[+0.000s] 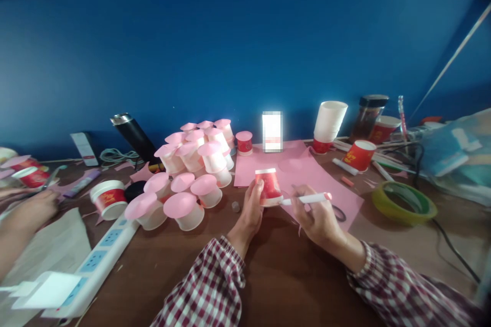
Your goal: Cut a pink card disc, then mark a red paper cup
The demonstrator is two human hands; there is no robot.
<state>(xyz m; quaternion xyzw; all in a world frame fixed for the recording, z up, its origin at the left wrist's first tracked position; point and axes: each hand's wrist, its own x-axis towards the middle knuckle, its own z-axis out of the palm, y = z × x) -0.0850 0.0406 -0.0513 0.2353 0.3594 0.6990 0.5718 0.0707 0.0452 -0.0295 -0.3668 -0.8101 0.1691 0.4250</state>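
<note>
My left hand (250,207) is closed around the side of a red paper cup (269,187), held upside down just above the table. In my right hand (320,219) is a white marker (307,199) with a reddish end, its tip side close to the cup's lower edge. Whether the tip touches the cup I cannot tell. Behind the cup lies a large pink paper sheet (261,163), with the dark handle of scissors (338,213) on it near my right hand. Left of my hands stand several cups topped with pink paper discs (184,204).
A power strip (103,255) with a white charger (48,288) runs along the left, near another person's hand (30,212). A yellow tape roll (402,203), a red cup (359,156) and stacked white cups (330,120) stand right. A black bottle (134,135) leans against the blue wall.
</note>
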